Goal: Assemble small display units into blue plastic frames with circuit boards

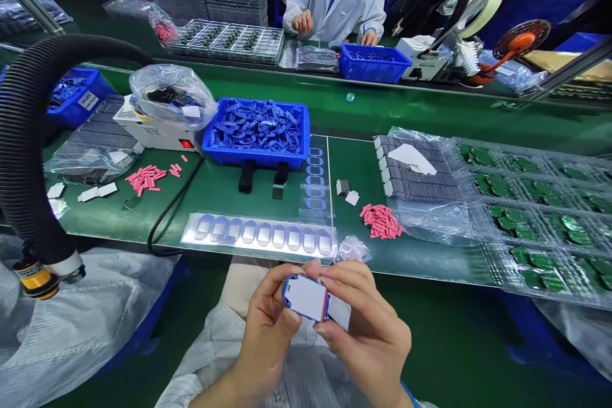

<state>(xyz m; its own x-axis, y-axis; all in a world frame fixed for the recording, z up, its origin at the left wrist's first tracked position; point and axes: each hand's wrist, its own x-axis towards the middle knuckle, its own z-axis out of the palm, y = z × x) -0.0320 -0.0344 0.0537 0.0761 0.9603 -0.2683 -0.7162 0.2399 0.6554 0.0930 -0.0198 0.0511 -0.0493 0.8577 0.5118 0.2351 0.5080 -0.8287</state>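
Over my lap, in front of the bench edge, both hands are around a small blue plastic housing. A flat white rectangular panel fills its upper face, and a thin pink strip runs along the right end. My left hand pinches the housing's left end between thumb and fingers. At the right end, my right hand has closed its thumb and fingers; a pale flat piece sticks out there beside the strip. Whether that piece is joined to the housing I cannot tell.
A blue bin holds many blue plastic parts. Nearby lie a clear sticker sheet, pink strips, stacked grey pieces and trays of green boards. A black hose arches at left. A co-worker sits opposite.
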